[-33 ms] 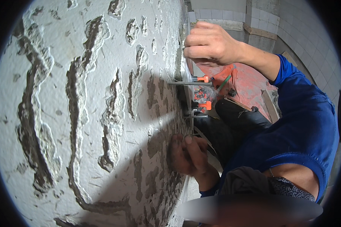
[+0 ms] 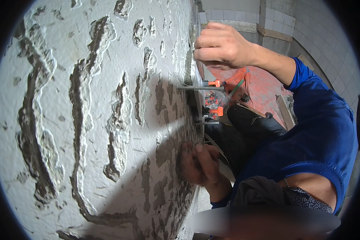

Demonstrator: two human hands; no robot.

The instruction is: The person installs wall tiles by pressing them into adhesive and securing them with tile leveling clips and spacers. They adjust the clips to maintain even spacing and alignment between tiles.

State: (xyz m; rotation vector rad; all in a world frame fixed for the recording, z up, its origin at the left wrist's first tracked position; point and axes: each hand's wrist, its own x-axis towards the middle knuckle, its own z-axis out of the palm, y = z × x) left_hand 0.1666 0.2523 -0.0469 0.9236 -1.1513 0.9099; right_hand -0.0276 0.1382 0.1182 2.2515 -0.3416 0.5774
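Note:
A pale wall (image 2: pixel 96 132) with rough chipped gouges fills the left side. My right hand (image 2: pixel 228 46), at the top, has its fingers curled in at the wall's far edge; what it grips is hidden. Lower down, my left hand (image 2: pixel 202 164) lies in shadow against the wall with fingers drawn together, and I cannot make out anything in them. Between the hands, an upper orange-tipped fitting (image 2: pixel 213 83) and a lower one (image 2: pixel 217 111) stick out beside thin metal rods (image 2: pixel 200 88).
Below, a dusty red sheet (image 2: pixel 264 90) covers part of the floor. On it are a clear bag with small orange pieces (image 2: pixel 214 98), a green stick-like thing (image 2: pixel 237 87) and a wooden strip (image 2: pixel 285 112). White wall tiles (image 2: pixel 324 44) stand behind my right arm.

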